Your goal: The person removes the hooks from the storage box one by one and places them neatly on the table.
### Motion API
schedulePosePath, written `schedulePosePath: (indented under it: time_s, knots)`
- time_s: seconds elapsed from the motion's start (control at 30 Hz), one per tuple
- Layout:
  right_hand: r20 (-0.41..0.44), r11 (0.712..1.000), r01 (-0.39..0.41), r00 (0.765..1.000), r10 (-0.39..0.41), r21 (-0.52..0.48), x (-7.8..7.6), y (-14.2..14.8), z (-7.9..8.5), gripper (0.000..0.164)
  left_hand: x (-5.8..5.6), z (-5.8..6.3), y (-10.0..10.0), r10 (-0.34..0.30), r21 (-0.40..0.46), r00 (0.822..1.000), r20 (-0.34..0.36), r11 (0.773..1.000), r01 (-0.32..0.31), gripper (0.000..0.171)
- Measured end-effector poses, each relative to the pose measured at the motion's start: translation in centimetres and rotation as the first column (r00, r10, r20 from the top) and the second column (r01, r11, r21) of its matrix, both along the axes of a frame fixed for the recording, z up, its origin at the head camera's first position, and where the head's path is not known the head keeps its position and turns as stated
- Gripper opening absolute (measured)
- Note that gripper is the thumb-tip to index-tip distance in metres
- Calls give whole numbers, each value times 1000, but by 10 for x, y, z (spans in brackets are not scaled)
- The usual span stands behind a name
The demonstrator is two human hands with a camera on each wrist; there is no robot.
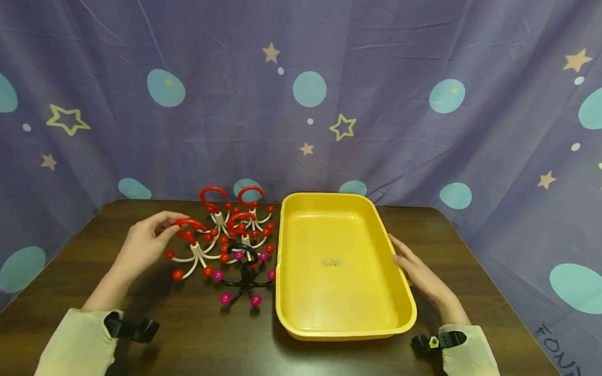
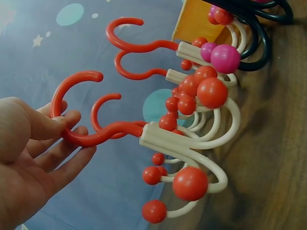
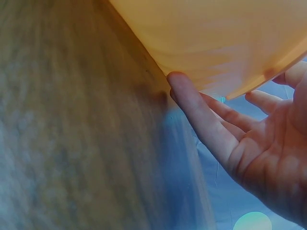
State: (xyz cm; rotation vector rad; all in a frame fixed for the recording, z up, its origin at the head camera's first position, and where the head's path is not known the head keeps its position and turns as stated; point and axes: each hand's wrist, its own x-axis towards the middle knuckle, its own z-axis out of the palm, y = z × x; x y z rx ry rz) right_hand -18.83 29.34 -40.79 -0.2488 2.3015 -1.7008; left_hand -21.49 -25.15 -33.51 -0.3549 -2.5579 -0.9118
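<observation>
My left hand (image 1: pixel 149 239) pinches the red top hook of a white multi-arm hanger (image 1: pixel 196 250) between thumb and fingers. In the left wrist view this hanger (image 2: pixel 165 136) stands upright, its curved white arms tipped with red balls. Three similar red-and-white hangers cluster just behind and to its right. A black hanger (image 1: pixel 246 277) with pink balls stands in front of them, beside the yellow tray (image 1: pixel 345 333). At the tray's right side lies my right hand (image 1: pixel 420 271), fingers extended against the outer wall. The right wrist view shows a fingertip low on the tray wall (image 3: pixel 211 43).
Everything stands on a dark wooden table (image 1: pixel 188 334). A purple curtain (image 1: pixel 385 130) with stars and blue ovals hangs right behind the table's back edge. The tray takes up the middle-right of the table, with the hangers close along its left wall.
</observation>
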Motion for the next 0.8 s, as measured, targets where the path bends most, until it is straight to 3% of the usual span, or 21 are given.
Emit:
schedulePosePath:
  time_s: [0.2,0.57,0.8]
  knots:
    - [0,1000,1,1000,-1,-4,0,-1,0,58,-1,-6,0,15,6,1000,2,1000,-15,20]
    - [-1,1000,-4,1000,4,-7,-1,-2,0,58,2,-13,-3,17,115,1000,-23,993,-14,20]
    - [-12,1000,-10,1000,10,12,-1,-2,2,58,1,-13,-1,37,104,999,-3,994,-37,21]
